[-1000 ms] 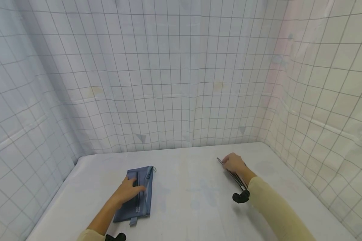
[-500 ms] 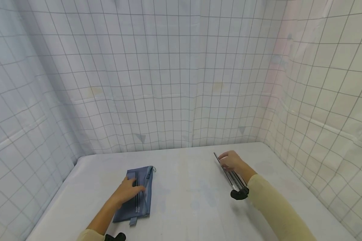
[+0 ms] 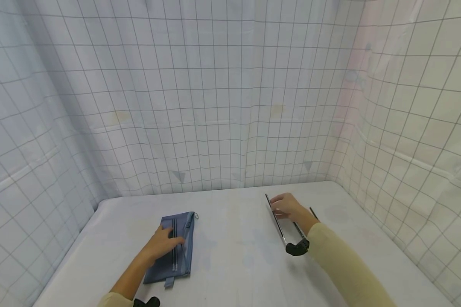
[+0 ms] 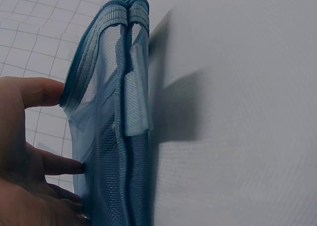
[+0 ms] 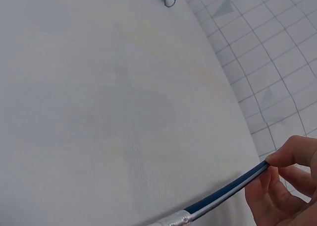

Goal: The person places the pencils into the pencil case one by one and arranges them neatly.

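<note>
A blue zip pouch (image 3: 165,264) with mesh panels lies on the left side of the white table. My left hand (image 3: 164,245) rests on top of it. In the left wrist view its thumb (image 4: 44,92) touches the zip edge, and the other fingers bear on the mesh face. Over on the right, my right hand (image 3: 288,207) pinches a slim dark-blue, pen-like stick (image 5: 228,190) near one end. Its silvery other end points back toward me. Two similar thin sticks (image 3: 314,213) show partly behind that wrist, mostly hidden by the hand and sleeve.
White cloth covers the table (image 3: 230,247). Grid-patterned curtains (image 3: 223,98) hang behind it and on both sides. A small metal ring (image 3: 196,216) hangs at the pouch's far corner. Black wrist-camera mounts (image 3: 297,248) sit at both wrists.
My right hand has shifted left with one stick, parting it from the other sticks, which now show behind the wrist. My left hand and the pouch have stayed put.
</note>
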Tool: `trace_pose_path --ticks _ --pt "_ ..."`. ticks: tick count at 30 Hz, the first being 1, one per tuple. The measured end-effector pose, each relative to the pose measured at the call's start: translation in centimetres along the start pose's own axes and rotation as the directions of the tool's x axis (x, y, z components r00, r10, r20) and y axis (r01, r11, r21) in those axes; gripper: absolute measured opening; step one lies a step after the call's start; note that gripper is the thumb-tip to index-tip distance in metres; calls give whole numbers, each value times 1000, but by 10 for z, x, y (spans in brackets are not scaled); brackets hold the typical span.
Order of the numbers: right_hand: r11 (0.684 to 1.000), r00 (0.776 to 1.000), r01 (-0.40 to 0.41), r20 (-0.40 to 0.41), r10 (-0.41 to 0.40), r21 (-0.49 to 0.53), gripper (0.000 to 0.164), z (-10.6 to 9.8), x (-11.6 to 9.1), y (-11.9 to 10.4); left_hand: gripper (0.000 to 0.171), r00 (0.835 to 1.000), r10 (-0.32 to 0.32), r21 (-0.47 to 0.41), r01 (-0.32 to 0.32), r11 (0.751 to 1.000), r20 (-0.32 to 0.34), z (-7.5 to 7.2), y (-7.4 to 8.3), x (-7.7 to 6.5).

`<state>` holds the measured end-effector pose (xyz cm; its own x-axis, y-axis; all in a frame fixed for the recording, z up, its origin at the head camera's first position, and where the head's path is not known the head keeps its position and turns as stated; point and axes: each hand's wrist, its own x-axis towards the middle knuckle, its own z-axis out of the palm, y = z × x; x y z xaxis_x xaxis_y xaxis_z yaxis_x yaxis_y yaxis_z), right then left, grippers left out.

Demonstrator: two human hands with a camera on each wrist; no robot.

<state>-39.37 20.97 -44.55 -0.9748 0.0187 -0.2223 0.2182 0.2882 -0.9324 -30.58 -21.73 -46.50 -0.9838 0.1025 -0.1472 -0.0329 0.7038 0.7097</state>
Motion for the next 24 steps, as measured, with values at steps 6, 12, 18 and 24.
trace_pose_path --ticks 6,12,18,24 --pt "999 1000 -12 0 12 32 32 14 2 -3 89 1000 5 18 -5 1000 -2 0 -1 0" --pt "997 1000 -26 5 26 70 30 30 5 -5 88 1000 6 30 -6 1000 -8 0 0 0" --pt "995 999 -40 19 39 91 29 49 3 -12 88 1000 5 29 -5 1000 -7 0 0 0" --pt "993 998 -44 45 39 111 30 63 1 -17 88 1000 6 28 -6 1000 -2 -1 0 1"
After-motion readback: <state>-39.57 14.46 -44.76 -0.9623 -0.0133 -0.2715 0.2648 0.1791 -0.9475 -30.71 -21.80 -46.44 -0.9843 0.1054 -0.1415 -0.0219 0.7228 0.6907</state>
